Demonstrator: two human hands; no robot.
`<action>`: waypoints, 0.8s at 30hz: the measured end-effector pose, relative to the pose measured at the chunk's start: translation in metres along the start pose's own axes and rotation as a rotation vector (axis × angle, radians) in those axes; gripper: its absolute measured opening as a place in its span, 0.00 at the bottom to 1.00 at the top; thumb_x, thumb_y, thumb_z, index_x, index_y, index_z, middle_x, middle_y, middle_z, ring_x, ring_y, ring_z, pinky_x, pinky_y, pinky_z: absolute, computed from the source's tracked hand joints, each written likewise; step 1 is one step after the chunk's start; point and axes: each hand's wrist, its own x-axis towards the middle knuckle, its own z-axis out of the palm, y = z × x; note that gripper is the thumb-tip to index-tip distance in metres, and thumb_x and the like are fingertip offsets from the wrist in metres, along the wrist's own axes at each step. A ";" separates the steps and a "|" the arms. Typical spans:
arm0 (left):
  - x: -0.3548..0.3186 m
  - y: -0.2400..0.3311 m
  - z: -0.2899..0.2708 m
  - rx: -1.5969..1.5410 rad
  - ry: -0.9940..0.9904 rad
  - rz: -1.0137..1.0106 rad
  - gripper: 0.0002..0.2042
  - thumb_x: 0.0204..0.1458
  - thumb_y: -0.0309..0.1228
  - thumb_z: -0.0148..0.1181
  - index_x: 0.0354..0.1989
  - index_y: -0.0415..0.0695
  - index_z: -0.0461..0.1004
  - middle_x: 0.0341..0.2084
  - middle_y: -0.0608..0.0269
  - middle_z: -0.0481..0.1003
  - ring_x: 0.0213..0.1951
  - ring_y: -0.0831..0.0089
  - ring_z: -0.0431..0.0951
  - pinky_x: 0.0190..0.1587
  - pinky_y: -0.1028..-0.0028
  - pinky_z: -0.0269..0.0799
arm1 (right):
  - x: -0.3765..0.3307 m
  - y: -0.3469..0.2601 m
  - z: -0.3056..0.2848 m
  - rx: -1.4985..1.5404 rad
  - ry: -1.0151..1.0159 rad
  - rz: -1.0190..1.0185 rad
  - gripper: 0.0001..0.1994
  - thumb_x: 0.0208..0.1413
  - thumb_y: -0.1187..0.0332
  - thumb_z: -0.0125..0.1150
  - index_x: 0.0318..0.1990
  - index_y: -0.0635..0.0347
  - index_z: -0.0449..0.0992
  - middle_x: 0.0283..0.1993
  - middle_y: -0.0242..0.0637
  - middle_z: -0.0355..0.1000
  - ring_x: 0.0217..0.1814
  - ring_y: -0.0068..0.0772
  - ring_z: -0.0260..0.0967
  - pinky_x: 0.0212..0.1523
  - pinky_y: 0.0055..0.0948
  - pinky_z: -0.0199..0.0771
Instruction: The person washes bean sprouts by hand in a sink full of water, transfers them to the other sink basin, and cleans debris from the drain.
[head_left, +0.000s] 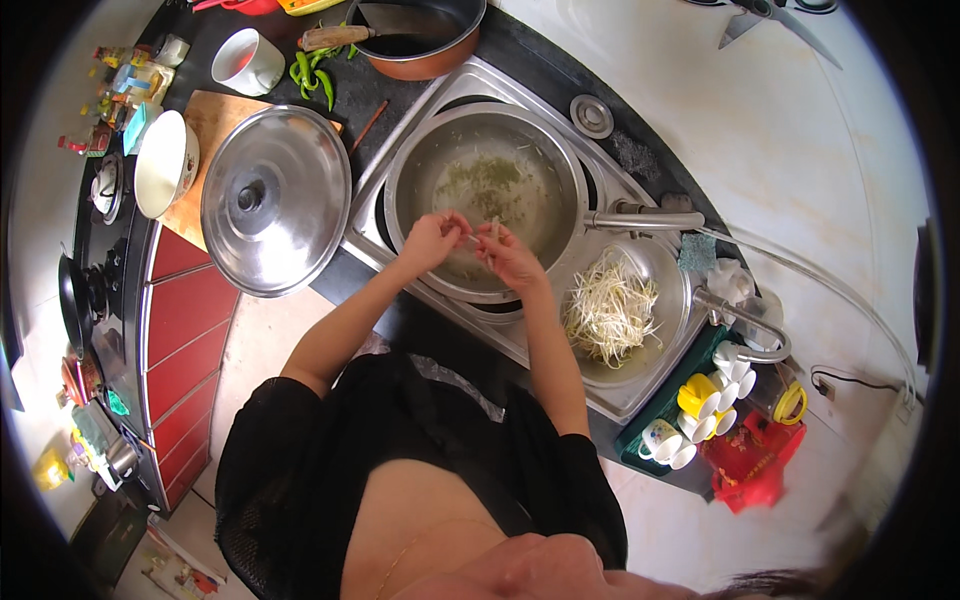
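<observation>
A large metal basin [575, 165] of water sits in the left sink bowl, with pale bits and greenish husks in the water. Over its near side, my left hand [435, 242] has its fingers pinched together. Close beside it on the right, my right hand [511, 259] is closed too, with a thin pale bean sprout [495, 226] at its fingertips. Whether the left fingers hold anything is too small to tell. A heap of white bean sprouts [610, 308] lies in the right sink bowl, right of my right forearm.
A big metal lid [300, 180] leans over the counter's edge at left, near a cutting board [215, 112] and white bowl [165, 165]. A pan [430, 62] and green peppers [320, 80] are behind. The faucet [650, 218] reaches over the basin; mugs [700, 397] stand at right.
</observation>
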 end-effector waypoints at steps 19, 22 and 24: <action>0.014 -0.053 0.060 0.791 -0.254 -0.044 0.05 0.36 0.26 0.50 0.21 0.41 0.73 0.24 0.51 0.72 0.30 0.54 0.72 0.34 0.64 0.68 | -0.003 -0.030 -0.065 -2.350 0.342 -0.033 0.05 0.38 0.71 0.52 0.26 0.57 0.73 0.30 0.42 0.71 0.36 0.44 0.68 0.36 0.36 0.69; 0.018 -0.062 0.059 0.779 -0.227 -0.085 0.05 0.36 0.25 0.50 0.20 0.42 0.73 0.23 0.51 0.72 0.31 0.55 0.72 0.34 0.65 0.68 | -0.005 -0.032 -0.043 -2.346 0.329 0.043 0.05 0.38 0.73 0.51 0.24 0.58 0.74 0.30 0.43 0.71 0.39 0.44 0.67 0.38 0.35 0.69; 0.021 -0.061 0.053 0.742 -0.233 -0.124 0.06 0.34 0.24 0.52 0.23 0.43 0.74 0.22 0.53 0.72 0.31 0.59 0.73 0.35 0.66 0.67 | -0.006 -0.030 -0.046 -2.354 0.294 0.053 0.06 0.39 0.74 0.50 0.25 0.60 0.73 0.30 0.44 0.70 0.39 0.44 0.67 0.37 0.36 0.69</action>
